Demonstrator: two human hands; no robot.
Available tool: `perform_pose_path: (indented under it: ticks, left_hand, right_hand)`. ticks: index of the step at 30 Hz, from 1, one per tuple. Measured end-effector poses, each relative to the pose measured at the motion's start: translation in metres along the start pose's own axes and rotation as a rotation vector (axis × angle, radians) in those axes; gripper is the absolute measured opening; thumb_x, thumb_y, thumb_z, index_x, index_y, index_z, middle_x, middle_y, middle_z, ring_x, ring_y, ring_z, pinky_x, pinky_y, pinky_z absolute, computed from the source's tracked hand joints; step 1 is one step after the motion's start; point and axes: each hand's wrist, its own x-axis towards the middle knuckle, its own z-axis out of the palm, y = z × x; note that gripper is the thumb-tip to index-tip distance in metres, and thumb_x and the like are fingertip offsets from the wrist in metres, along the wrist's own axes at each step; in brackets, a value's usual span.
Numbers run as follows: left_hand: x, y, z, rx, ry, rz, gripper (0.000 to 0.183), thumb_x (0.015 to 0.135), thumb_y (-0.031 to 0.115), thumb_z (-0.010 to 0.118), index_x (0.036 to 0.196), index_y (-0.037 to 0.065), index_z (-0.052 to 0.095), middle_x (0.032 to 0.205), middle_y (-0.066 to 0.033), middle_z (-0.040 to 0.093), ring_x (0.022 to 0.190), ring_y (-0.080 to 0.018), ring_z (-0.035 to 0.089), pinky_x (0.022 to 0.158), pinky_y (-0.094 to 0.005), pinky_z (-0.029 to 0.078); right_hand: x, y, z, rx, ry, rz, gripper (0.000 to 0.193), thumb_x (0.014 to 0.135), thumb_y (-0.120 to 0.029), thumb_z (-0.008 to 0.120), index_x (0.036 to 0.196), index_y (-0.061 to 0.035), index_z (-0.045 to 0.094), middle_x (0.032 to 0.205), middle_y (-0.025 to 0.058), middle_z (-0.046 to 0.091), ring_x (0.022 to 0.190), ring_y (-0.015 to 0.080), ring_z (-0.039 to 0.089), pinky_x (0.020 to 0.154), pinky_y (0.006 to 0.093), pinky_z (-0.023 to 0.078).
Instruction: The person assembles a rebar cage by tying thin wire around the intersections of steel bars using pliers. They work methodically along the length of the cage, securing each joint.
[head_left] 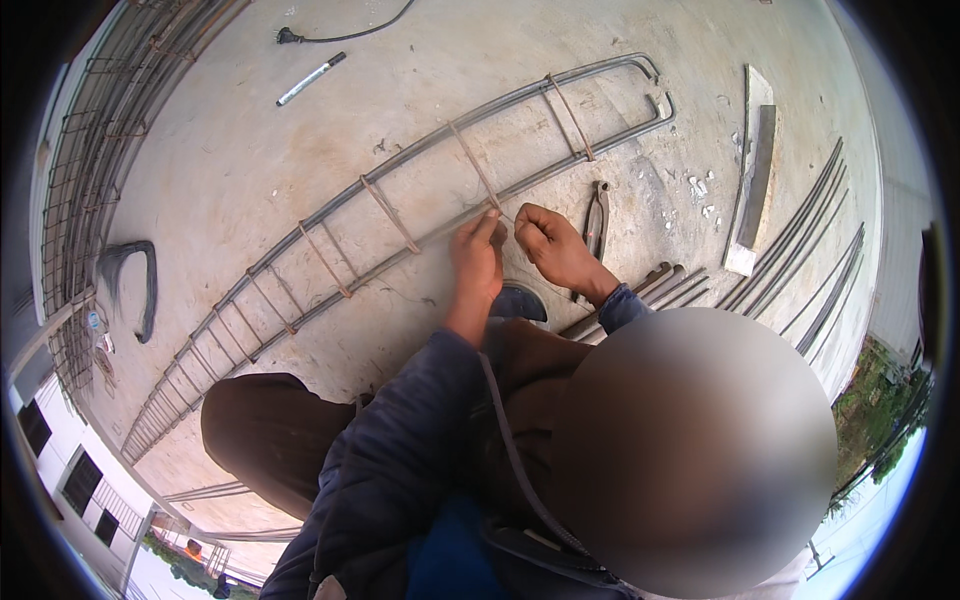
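Note:
A long steel rebar cage (405, 153) lies across the concrete floor in front of me, with rusty stirrups set at intervals along its bars. My left hand (478, 262) is closed at the near end of one stirrup (475, 165), its fingertips against the corner where it meets the near bar. Just to the right, my right hand (560, 250) is curled into a tight pinch beside that corner. Whatever its fingers hold is too small to make out. A pair of pincers (598, 222) rests on the floor just beyond my right wrist.
Loose steel rods (790, 240) and a pale board with a metal strip (758, 175) lie to the right. A bundle of dark wire (150, 285) is at the left, near stacked rebar cages (95, 170). A marker (310, 80) and a plugged cord (345, 39) lie at the far side.

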Motion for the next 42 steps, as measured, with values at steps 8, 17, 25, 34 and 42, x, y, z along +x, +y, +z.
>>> perform_pose_path:
  ticks: [8, 17, 25, 34, 42]
  left_hand:
    - [-0.01, 0.007, 0.003, -0.029, -0.069, -0.056, 0.012, 0.105, 0.012, 0.073, 0.112, 0.004, 0.076, 0.102, -0.0012, 0.072, 0.088, -0.0125, 0.061, 0.08, -0.0303, 0.049]
    - [-0.024, 0.005, 0.024, 0.253, 0.053, 0.073, 0.029, 0.109, 0.022, 0.071, 0.124, -0.003, 0.076, 0.092, 0.0038, 0.064, 0.076, -0.0057, 0.047, 0.068, -0.0224, 0.04]
    - [-0.035, 0.006, 0.043, 0.399, 0.101, 0.153, 0.034, 0.113, 0.025, 0.063, 0.121, -0.005, 0.076, 0.088, 0.0016, 0.066, 0.077, -0.0059, 0.053, 0.067, -0.0249, 0.044]
    - [-0.033, 0.002, 0.04, 0.466, 0.206, 0.179, 0.038, 0.111, 0.029, 0.067, 0.127, -0.005, 0.076, 0.09, 0.0057, 0.065, 0.081, -0.0036, 0.045, 0.071, -0.0235, 0.041]
    - [-0.029, -0.002, 0.032, 0.494, 0.12, 0.202, 0.04, 0.111, 0.029, 0.068, 0.128, -0.007, 0.074, 0.097, -0.0014, 0.071, 0.09, -0.0084, 0.055, 0.082, -0.029, 0.048]
  right_hand:
    - [0.013, 0.014, -0.005, -0.399, 0.262, -0.111, 0.021, 0.105, -0.021, 0.058, 0.105, -0.0013, 0.063, 0.091, 0.0286, 0.069, 0.088, 0.0477, 0.069, 0.077, 0.0516, 0.053]
    - [0.045, 0.026, 0.036, 0.087, 0.47, 0.104, 0.025, 0.106, -0.018, 0.07, 0.124, -0.0005, 0.067, 0.093, 0.0102, 0.075, 0.08, 0.0166, 0.068, 0.071, 0.0329, 0.054]
    - [0.04, 0.035, 0.007, 0.791, 0.012, 0.181, 0.037, 0.103, -0.01, 0.069, 0.136, 0.0061, 0.064, 0.1, 0.0066, 0.073, 0.071, 0.0126, 0.062, 0.063, 0.0305, 0.052]
    - [0.03, -0.032, -0.041, -0.392, 0.175, 0.008, 0.035, 0.093, -0.016, 0.069, 0.125, -0.005, 0.076, 0.105, 0.0174, 0.079, 0.091, 0.0314, 0.075, 0.084, 0.04, 0.058]
    - [0.096, -0.101, -0.035, -1.026, -0.298, -0.009, 0.032, 0.097, -0.02, 0.053, 0.11, -0.0007, 0.076, 0.114, 0.0254, 0.076, 0.111, 0.0459, 0.071, 0.098, 0.0519, 0.055]
